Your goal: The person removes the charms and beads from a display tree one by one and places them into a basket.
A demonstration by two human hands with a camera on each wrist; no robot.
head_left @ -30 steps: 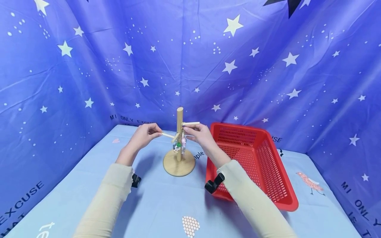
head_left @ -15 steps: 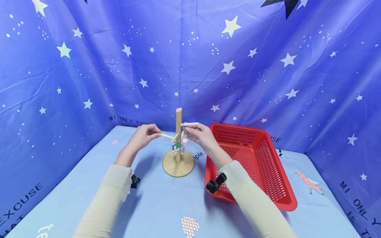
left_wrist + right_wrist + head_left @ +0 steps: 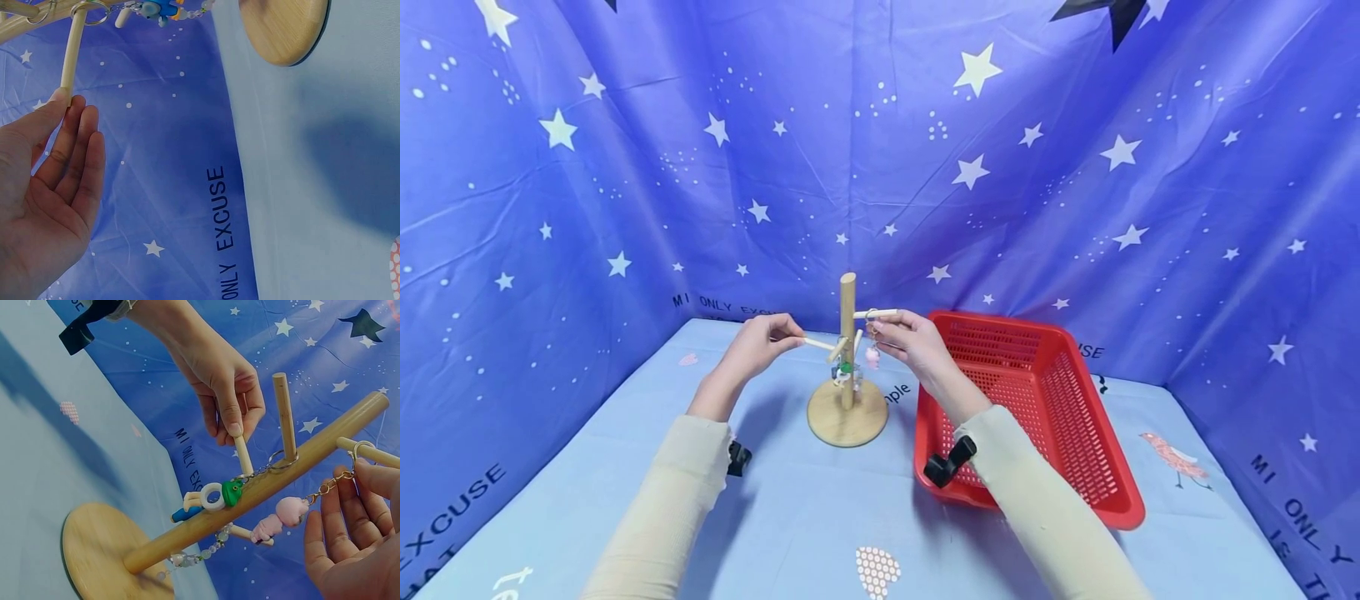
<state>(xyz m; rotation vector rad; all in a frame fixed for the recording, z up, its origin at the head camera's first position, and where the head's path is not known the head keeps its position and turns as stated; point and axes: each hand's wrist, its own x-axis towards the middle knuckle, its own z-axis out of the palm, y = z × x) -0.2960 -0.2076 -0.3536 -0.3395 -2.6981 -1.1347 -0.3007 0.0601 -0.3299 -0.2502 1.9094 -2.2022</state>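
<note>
A wooden stand with pegs (image 3: pixel 847 300) rises from a round base. My left hand (image 3: pixel 763 340) pinches the tip of its left peg (image 3: pixel 73 53) between thumb and fingers. My right hand (image 3: pixel 917 346) is at the upper right peg (image 3: pixel 880 314), where it pinches the metal ring (image 3: pixel 356 450) of a pink figure keychain (image 3: pixel 290 511). That ring is around the peg, and the figure dangles below. On other pegs hang a green frog-like keychain (image 3: pixel 232 492), a blue figure charm (image 3: pixel 164 9) and a string of clear beads (image 3: pixel 206 553).
To the right of the stand, a red plastic basket (image 3: pixel 1090 350) sits on the light blue cloth (image 3: pixel 805 517), partly behind my right forearm. Blue starry fabric (image 3: pixel 850 150) surrounds the table's back and sides. Black camera mounts (image 3: pixel 951 461) are on both wrists.
My right hand has moved slightly right along the peg, and the pink keychain has shifted right with it, away from the post. My left hand keeps its hold on the left peg.
</note>
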